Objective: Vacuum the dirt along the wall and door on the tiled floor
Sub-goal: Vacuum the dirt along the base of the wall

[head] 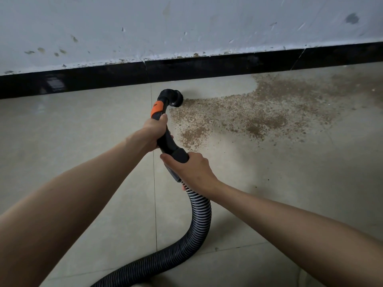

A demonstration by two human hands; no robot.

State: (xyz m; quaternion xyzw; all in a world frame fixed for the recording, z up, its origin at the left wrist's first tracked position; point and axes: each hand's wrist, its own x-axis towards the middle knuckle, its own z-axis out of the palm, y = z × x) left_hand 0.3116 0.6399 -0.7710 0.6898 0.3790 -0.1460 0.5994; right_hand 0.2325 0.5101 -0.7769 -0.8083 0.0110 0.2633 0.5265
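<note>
A black vacuum handle (167,143) with an orange band curves down to a round brush nozzle (176,98) resting on the tiled floor (83,131). The nozzle sits at the left edge of a wide patch of brown dirt (259,112) that spreads right along the wall. My left hand (154,131) grips the handle just below the orange band. My right hand (191,169) grips the lower end of the handle where the ribbed black hose (199,220) joins. The hose loops down and out at the bottom edge.
A scuffed pale wall (186,25) with a black skirting strip (207,66) runs across the top, a short way beyond the nozzle. Pale tiles left of the nozzle show no dirt. A few stray specks lie on the tiles to the right.
</note>
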